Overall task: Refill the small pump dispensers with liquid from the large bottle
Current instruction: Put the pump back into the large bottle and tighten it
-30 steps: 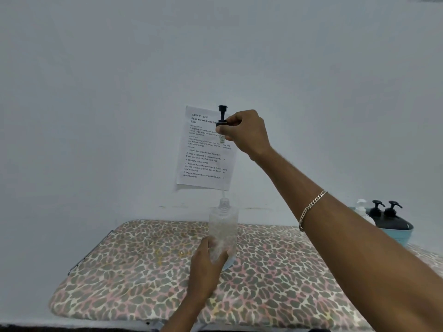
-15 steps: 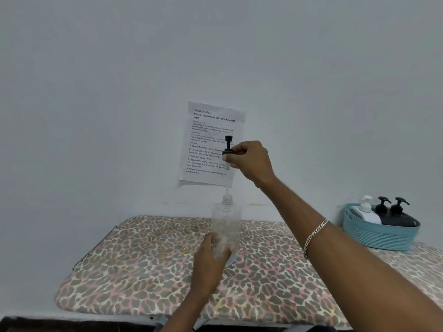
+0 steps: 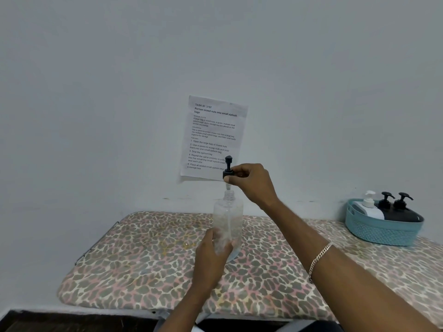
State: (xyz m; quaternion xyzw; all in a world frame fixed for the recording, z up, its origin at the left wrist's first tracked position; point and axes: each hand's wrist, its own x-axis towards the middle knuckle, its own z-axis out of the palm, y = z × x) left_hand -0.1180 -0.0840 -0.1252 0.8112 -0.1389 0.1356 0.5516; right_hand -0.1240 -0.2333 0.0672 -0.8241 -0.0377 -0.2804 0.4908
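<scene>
The step in hand is the pump at the mouth of the clear bottle (image 3: 229, 219), which stands upright on the leopard-print surface (image 3: 143, 259). The left hand (image 3: 211, 257) wraps round the bottle's lower body, fingers curled about it, steadying it. Directly above the bottle's threaded neck, the right hand (image 3: 251, 185) pinches the collar of the black pump head (image 3: 228, 167) between thumb and fingertips. The collar sits clear of the neck, while the dip tube (image 3: 227, 188) runs down through the opening into the bottle. The bottle looks nearly empty, with perhaps a faint bluish trace at its base. One frame cannot tell whether the pump is coming out or going in. Either way, the next move calls for keeping the tube in line with the neck and holding the bottle firmly so it does not tip. Well to the right of the bottle, a blue basket (image 3: 381, 233) holds a white dispenser (image 3: 368, 204) and two black dispensers (image 3: 395, 200).
</scene>
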